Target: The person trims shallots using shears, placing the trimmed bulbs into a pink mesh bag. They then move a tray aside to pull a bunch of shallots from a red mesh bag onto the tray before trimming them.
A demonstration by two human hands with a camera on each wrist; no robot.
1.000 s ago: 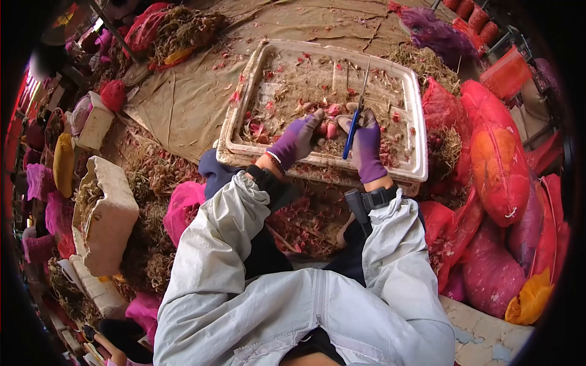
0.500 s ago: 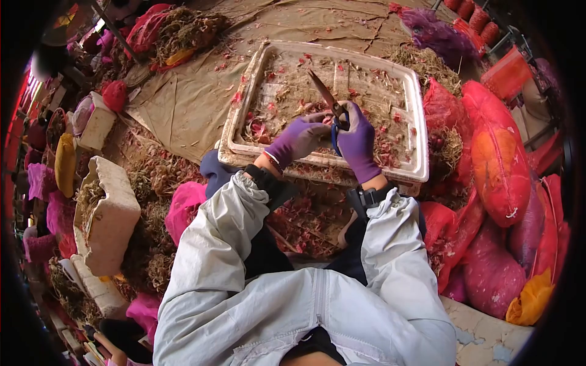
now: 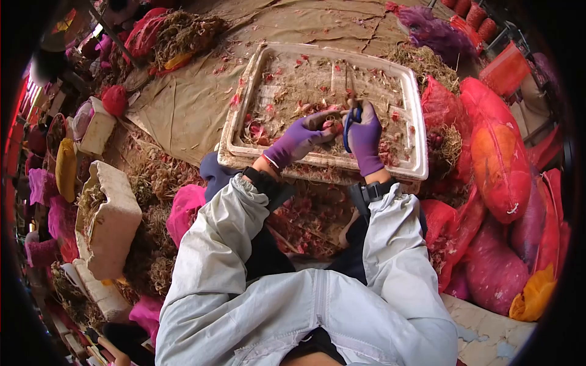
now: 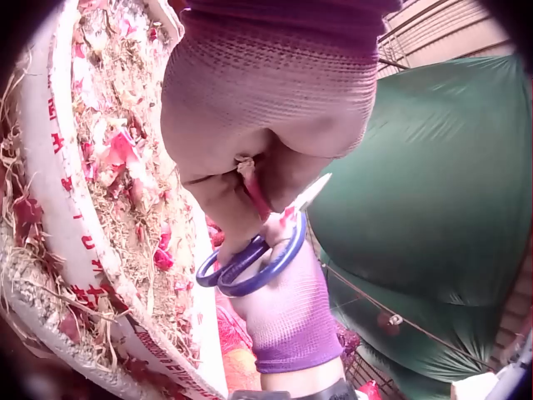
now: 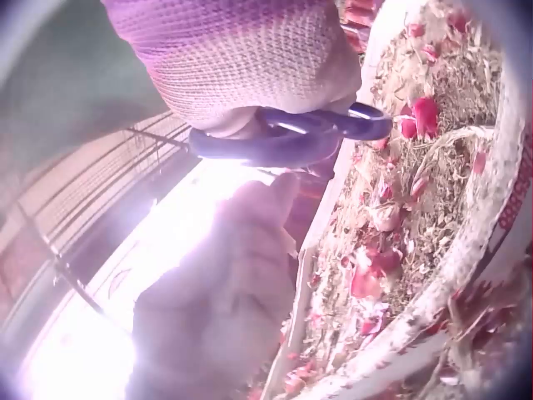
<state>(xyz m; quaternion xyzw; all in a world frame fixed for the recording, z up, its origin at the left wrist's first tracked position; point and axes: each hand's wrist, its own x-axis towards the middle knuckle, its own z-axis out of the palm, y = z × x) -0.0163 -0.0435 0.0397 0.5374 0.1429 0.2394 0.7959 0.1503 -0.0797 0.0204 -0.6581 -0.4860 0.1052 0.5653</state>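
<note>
Both hands wear purple gloves with pale palms and work close together over the near part of a white foam tray (image 3: pixel 415 122). A small reddish bulb like a shallot (image 3: pixel 329 124) is pinched in the left hand (image 3: pixel 299 139); in the left wrist view its pink stalk-like end (image 4: pixel 256 190) pokes out between thumb and fingers. The right hand (image 3: pixel 366 139) grips blue-handled scissors (image 3: pixel 347 133), fingers through the loops, blades pointing away from the body. In the left wrist view a blade tip (image 4: pixel 312 192) shows beside the left fingers. The right wrist view is partly washed out by glare.
Dry stalks and red skins litter the tray's inside. Stuffed red mesh sacks (image 3: pixel 497 165) lie along the right. To the left stand a tipped foam box (image 3: pixel 115 219) and a pink mesh bag (image 3: pixel 185 210). A brown ground sheet (image 3: pixel 177 116) stretches beyond.
The scissors tilted to the left with their blades broadside, then turned back to point away. The left hand keeps the bulb, which was hidden half a second ago and shows again.
</note>
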